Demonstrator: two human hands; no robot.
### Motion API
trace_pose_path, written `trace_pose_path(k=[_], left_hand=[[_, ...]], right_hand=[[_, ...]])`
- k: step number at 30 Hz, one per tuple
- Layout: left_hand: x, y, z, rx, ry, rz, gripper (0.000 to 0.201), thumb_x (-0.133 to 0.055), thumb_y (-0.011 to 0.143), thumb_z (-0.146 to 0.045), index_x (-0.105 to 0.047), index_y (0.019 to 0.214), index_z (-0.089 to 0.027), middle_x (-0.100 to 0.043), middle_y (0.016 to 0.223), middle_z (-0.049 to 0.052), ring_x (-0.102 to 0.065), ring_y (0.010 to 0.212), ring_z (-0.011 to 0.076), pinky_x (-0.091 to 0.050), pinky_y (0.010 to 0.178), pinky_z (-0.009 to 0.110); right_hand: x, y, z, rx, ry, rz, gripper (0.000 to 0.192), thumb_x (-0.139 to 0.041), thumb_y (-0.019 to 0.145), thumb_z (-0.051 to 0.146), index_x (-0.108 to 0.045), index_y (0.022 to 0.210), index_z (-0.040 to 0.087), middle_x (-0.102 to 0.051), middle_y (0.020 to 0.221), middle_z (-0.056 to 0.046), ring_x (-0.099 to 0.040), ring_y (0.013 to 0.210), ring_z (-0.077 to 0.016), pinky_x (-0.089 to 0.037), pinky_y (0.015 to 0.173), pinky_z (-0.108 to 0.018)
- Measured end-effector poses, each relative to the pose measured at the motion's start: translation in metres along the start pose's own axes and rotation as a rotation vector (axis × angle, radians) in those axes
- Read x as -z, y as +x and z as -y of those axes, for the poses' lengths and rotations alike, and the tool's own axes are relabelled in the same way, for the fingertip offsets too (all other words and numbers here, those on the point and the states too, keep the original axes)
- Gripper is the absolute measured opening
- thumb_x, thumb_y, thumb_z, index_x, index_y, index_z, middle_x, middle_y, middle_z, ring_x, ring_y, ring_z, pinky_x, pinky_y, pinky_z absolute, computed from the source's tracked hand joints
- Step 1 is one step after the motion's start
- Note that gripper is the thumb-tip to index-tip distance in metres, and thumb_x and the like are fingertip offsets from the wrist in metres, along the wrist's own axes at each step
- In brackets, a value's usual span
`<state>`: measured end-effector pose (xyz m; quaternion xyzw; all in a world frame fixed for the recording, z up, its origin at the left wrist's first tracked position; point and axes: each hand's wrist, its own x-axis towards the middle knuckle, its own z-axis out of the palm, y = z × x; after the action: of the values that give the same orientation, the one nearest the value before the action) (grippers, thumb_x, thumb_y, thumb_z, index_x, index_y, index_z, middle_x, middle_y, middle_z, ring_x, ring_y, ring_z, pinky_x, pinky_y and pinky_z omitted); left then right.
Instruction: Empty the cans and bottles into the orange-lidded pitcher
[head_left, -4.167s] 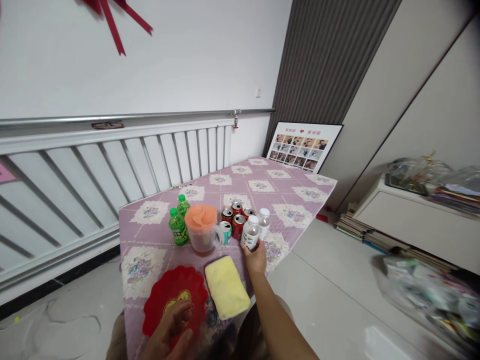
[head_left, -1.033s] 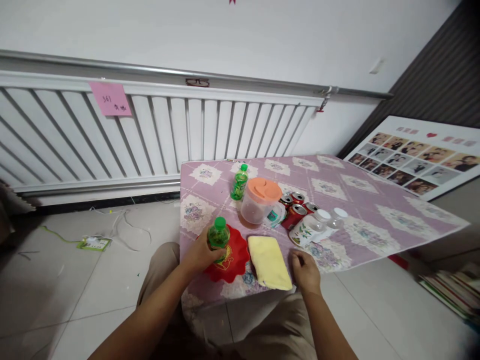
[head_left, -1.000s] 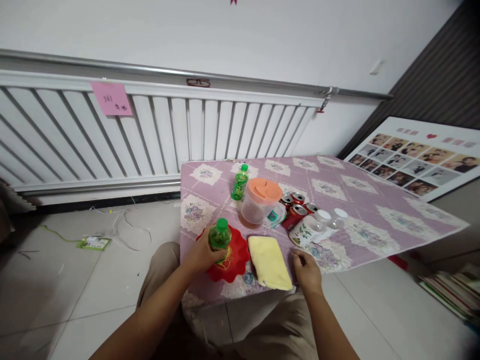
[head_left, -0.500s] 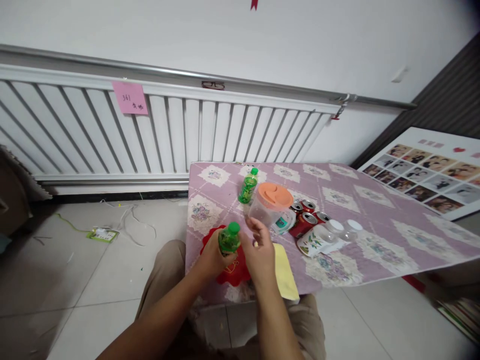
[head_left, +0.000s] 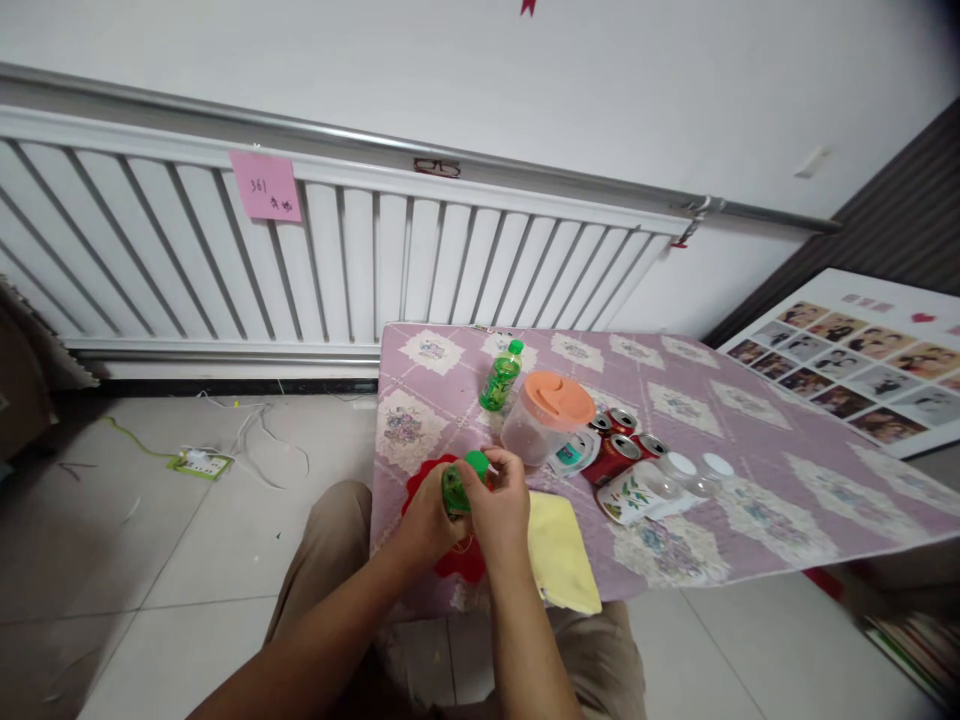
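Observation:
My left hand (head_left: 424,518) grips a small green bottle (head_left: 454,489) around its body, held over a red scalloped plate (head_left: 417,483) on the low table. My right hand (head_left: 499,508) closes its fingers on the bottle's green cap (head_left: 475,463). Most of the bottle and plate is hidden behind both hands. A second green bottle (head_left: 500,376) stands farther back on the table.
A clear jug with an orange lid (head_left: 545,418), several red cans (head_left: 619,448), two white-capped bottles (head_left: 660,484) and a yellow cloth (head_left: 561,553) sit on the purple quilted tablecloth (head_left: 750,470). A radiator (head_left: 300,270) lines the wall; a power strip (head_left: 198,462) lies on the floor at left.
My right hand left the table edge beside the yellow cloth and came across to the green bottle's cap. My left hand lifted the bottle slightly above the red plate.

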<state>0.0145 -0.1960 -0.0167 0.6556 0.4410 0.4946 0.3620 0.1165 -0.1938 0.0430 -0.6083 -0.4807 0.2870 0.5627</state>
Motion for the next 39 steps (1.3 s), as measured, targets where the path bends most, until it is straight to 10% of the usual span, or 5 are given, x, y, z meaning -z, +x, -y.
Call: trace_pose_path(k=[10, 16, 22, 31, 39], left_hand=[[-0.002, -0.001, 0.009, -0.019, 0.01, -0.028, 0.056, -0.072, 0.069, -0.008, -0.056, 0.121, -0.02, -0.064, 0.116, 0.01, -0.063, 0.106, 0.0255, -0.052, 0.095, 0.042], [-0.004, -0.002, 0.012, -0.01, 0.038, -0.026, 0.058, -0.074, 0.068, -0.01, -0.057, 0.123, -0.021, -0.064, 0.119, 0.009, -0.062, 0.11, 0.0265, -0.051, 0.099, 0.042], [-0.004, -0.002, 0.013, -0.035, 0.022, -0.025, 0.058, -0.073, 0.069, -0.009, -0.056, 0.123, -0.02, -0.064, 0.116, 0.008, -0.063, 0.107, 0.0233, -0.053, 0.095, 0.039], [-0.003, -0.002, 0.005, -0.041, 0.008, -0.035, 0.05, -0.072, 0.069, -0.009, -0.058, 0.115, -0.021, -0.065, 0.108, 0.006, -0.063, 0.101, 0.0228, -0.054, 0.092, 0.038], [-0.004, -0.002, 0.01, -0.057, 0.021, -0.038, 0.054, -0.073, 0.068, -0.008, -0.056, 0.118, -0.02, -0.064, 0.11, 0.008, -0.063, 0.105, 0.0242, -0.053, 0.096, 0.041]], right_hand=[[0.004, -0.005, 0.002, 0.175, -0.007, 0.047, 0.028, -0.065, 0.079, 0.041, -0.068, 0.101, 0.022, -0.068, 0.108, -0.008, -0.062, 0.106, -0.0242, -0.048, 0.095, -0.042], [0.001, -0.007, -0.001, 0.047, 0.106, 0.049, 0.063, -0.072, 0.075, 0.044, -0.056, 0.131, 0.022, -0.065, 0.127, -0.012, -0.063, 0.113, -0.0247, -0.051, 0.096, -0.042], [0.006, -0.004, 0.0, 0.096, 0.001, 0.056, 0.033, -0.072, 0.074, 0.042, -0.066, 0.101, 0.023, -0.065, 0.107, -0.007, -0.063, 0.1, -0.0233, -0.051, 0.093, -0.043], [0.006, -0.006, -0.002, 0.054, 0.078, 0.078, 0.059, -0.072, 0.074, 0.044, -0.059, 0.128, 0.023, -0.063, 0.126, -0.012, -0.062, 0.115, -0.0264, -0.051, 0.099, -0.046], [0.011, -0.004, 0.002, 0.166, -0.009, 0.129, 0.031, -0.064, 0.08, 0.041, -0.068, 0.106, 0.024, -0.065, 0.113, -0.008, -0.062, 0.111, -0.0247, -0.049, 0.1, -0.045]])
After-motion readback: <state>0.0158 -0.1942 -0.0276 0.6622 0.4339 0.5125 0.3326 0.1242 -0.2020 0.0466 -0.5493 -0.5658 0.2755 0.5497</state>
